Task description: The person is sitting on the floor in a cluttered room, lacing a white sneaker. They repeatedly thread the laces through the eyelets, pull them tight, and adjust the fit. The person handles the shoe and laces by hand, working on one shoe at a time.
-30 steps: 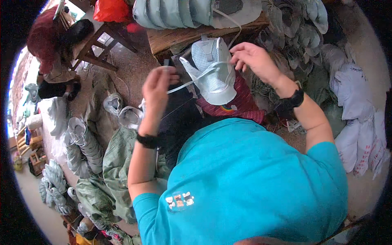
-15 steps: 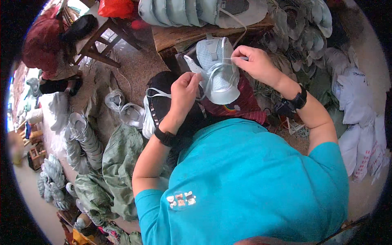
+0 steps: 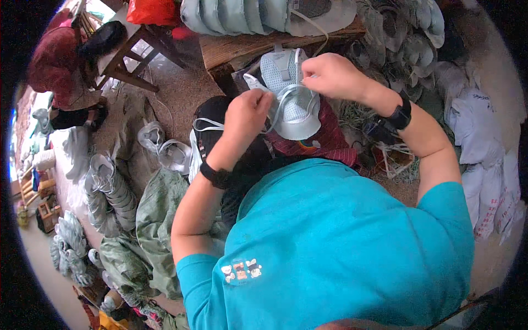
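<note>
A pale grey-blue mesh shoe upper [image 3: 297, 107] lies on my lap, toe toward me, its tongue standing up at the far end. At its left side my left hand [image 3: 247, 113] is closed in a pinch on a white shoelace [image 3: 210, 126], and a loop of it hangs out past the wrist. My right hand [image 3: 333, 77] is raised at the upper's right edge, its fingertips pinched on the lace too. Between the hands the lace curves over the front of the upper. My fingers hide the exact lace ends.
A wooden bench [image 3: 236, 48] beyond my knees carries a row of stacked uppers [image 3: 236, 16]. More grey uppers [image 3: 404, 33] are piled at right, near white sacks [image 3: 478, 129]. Shoes and a green sack [image 3: 159, 220] lie at left. Another person [image 3: 60, 60] bends near a wooden stool [image 3: 129, 69].
Both hands have drawn slightly apart and outward, the right one rising a little to the left. The lace has shifted over the upper's front. The whole view has moved slightly.
</note>
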Action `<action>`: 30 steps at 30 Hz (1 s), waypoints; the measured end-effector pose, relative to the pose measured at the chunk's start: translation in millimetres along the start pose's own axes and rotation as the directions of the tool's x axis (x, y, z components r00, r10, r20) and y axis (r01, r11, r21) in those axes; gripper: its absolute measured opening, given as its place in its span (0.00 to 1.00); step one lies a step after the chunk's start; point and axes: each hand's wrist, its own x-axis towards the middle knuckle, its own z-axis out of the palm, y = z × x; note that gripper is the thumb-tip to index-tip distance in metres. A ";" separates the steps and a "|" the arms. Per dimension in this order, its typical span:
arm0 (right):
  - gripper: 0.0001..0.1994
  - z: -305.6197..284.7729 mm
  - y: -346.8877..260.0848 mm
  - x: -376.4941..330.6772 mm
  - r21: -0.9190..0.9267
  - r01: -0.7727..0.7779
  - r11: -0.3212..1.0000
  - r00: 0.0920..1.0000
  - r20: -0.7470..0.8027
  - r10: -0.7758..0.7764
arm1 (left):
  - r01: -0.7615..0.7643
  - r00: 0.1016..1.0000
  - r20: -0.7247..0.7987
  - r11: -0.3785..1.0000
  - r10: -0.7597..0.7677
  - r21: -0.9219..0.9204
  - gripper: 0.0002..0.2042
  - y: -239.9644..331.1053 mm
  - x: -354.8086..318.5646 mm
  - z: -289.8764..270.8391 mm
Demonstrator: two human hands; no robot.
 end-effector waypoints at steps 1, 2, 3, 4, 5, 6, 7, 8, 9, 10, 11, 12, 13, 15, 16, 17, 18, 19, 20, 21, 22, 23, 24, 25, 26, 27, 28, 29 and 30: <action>0.06 2.8 -5.7 0.4 -0.202 0.082 0.976 0.995 -0.045 -0.093 | -0.106 0.994 -0.013 0.980 0.110 0.168 0.11 6.5 2.3 -7.8; 0.06 5.3 -12.5 1.1 -0.398 0.150 0.905 0.979 -0.068 -0.193 | -0.182 0.982 -0.005 0.956 0.188 0.230 0.09 14.5 4.3 -18.2; 0.04 3.4 -23.9 4.0 -0.450 0.178 0.875 0.980 0.005 -0.197 | -0.269 0.954 -0.072 0.937 0.291 0.225 0.09 20.9 5.9 -24.1; 0.05 2.1 -25.8 6.2 -0.496 0.224 0.839 0.972 0.046 -0.232 | -0.354 0.911 -0.139 0.908 0.389 0.226 0.11 23.6 7.6 -27.3; 0.05 0.5 -26.9 10.0 -0.539 0.275 0.796 0.959 0.091 -0.270 | -0.395 0.911 -0.047 0.898 0.411 0.194 0.12 19.9 9.3 -31.5; 0.05 -1.9 -27.3 13.2 -0.578 0.325 0.749 0.943 0.137 -0.304 | -0.433 0.901 0.044 0.888 0.431 0.158 0.14 13.9 12.4 -36.6; 0.06 -5.7 -27.7 15.8 -0.578 0.358 0.733 0.916 0.067 -0.395 | -0.467 0.882 0.135 0.876 0.451 0.118 0.16 10.7 15.4 -39.8; 0.06 -10.3 -28.0 18.2 -0.580 0.389 0.716 0.878 -0.003 -0.479 | -0.469 0.879 0.165 0.873 0.447 0.133 0.14 10.5 18.0 -41.0; 0.07 -15.2 -27.8 21.1 -0.585 0.416 0.696 0.827 -0.074 -0.557 | -0.472 0.875 0.194 0.869 0.443 0.147 0.11 11.1 20.4 -42.6; 0.11 -20.7 -26.0 25.7 -0.539 0.419 0.731 0.880 0.044 -0.473 | -0.476 0.871 0.223 0.865 0.438 0.161 0.10 11.3 22.3 -43.9; 0.14 -27.4 -22.9 31.3 -0.494 0.412 0.766 0.909 0.164 -0.383 | -0.453 0.880 0.241 0.877 0.410 0.162 0.09 9.6 24.1 -44.4; 0.18 -33.9 -22.0 35.4 -0.451 0.397 0.800 0.913 0.286 -0.291 | -0.430 0.887 0.258 0.888 0.382 0.163 0.08 5.8 25.3 -44.3; 0.17 -40.0 -23.3 37.4 -0.431 0.388 0.815 0.912 0.309 -0.271 | -0.406 0.894 0.276 0.899 0.353 0.165 0.08 2.3 25.3 -43.4; 0.17 -46.6 -26.9 40.4 -0.352 0.346 0.870 0.906 0.367 -0.213 | -0.307 0.942 0.181 0.944 0.282 0.123 0.09 -1.6 24.8 -34.3; 0.17 -48.5 -27.7 41.6 -0.312 0.322 0.894 0.899 0.396 -0.186 | -0.256 0.961 0.134 0.962 0.242 0.098 0.10 -2.5 23.6 -29.0; 0.17 -46.8 -24.2 41.0 -0.290 0.321 0.902 0.901 0.387 -0.196 | -0.193 0.979 0.069 0.980 0.190 0.049 0.10 -3.1 21.0 -22.8; 0.17 -43.0 -18.5 39.8 -0.268 0.320 0.909 0.903 0.377 -0.207 | -0.132 0.991 0.007 0.991 0.132 -0.005 0.10 -2.9 17.7 -16.3; 0.17 -39.4 -13.4 38.2 -0.245 0.320 0.915 0.904 0.367 -0.218 | -0.072 0.996 -0.052 0.995 0.069 -0.062 0.11 -3.2 15.0 -9.9; 0.16 -37.0 -11.0 37.0 -0.234 0.322 0.917 0.912 0.336 -0.234 | -0.074 0.990 -0.129 0.991 0.059 -0.113 0.11 -5.9 12.3 -3.8; 0.16 -34.8 -9.0 35.7 -0.224 0.324 0.919 0.919 0.304 -0.250 | -0.079 0.978 -0.205 0.983 0.045 -0.164 0.11 -8.5 9.8 2.0; 0.15 -32.0 -7.0 35.1 -0.213 0.327 0.921 0.925 0.273 -0.265 | -0.088 0.960 -0.279 0.973 0.026 -0.213 0.11 -9.7 8.0 6.8; 0.15 -28.3 -3.2 34.2 -0.187 0.324 0.927 0.926 0.265 -0.270 | -0.065 0.952 -0.304 0.958 -0.024 -0.279 0.11 -4.6 7.3 10.8; 0.14 -24.2 1.1 34.4 -0.161 0.322 0.933 0.926 0.257 -0.276 | -0.042 0.953 -0.287 0.899 -0.095 -0.436 0.11 -0.1 6.8 11.0; 0.14 -20.6 4.8 35.4 -0.134 0.322 0.937 0.926 0.251 -0.282 | -0.020 0.952 -0.260 0.813 -0.162 -0.581 0.10 4.9 6.7 8.9; 0.15 -17.5 9.5 36.8 -0.091 0.314 0.945 0.923 0.262 -0.281 | 0.001 0.949 -0.222 0.705 -0.224 -0.709 0.10 15.8 7.2 5.2; 0.16 -16.2 13.1 39.1 -0.049 0.305 0.951 0.920 0.274 -0.281 | -0.065 0.946 -0.290 0.790 -0.146 -0.609 0.10 39.4 5.8 -2.8; 0.17 -17.6 16.0 40.1 -0.015 0.289 0.957 0.920 0.279 -0.274 | -0.169 0.949 -0.314 0.822 -0.013 -0.544 0.10 64.6 6.9 -16.9; 0.17 -15.4 16.8 40.3 0.064 0.166 0.984 0.948 0.264 -0.178 | -0.269 0.937 -0.331 0.840 0.114 -0.471 0.10 88.6 4.8 -31.7; 0.17 -11.5 17.0 39.2 0.147 0.040 0.988 0.964 0.256 -0.077 | -0.367 0.911 -0.335 0.842 0.240 -0.395 0.10 102.9 3.5 -40.9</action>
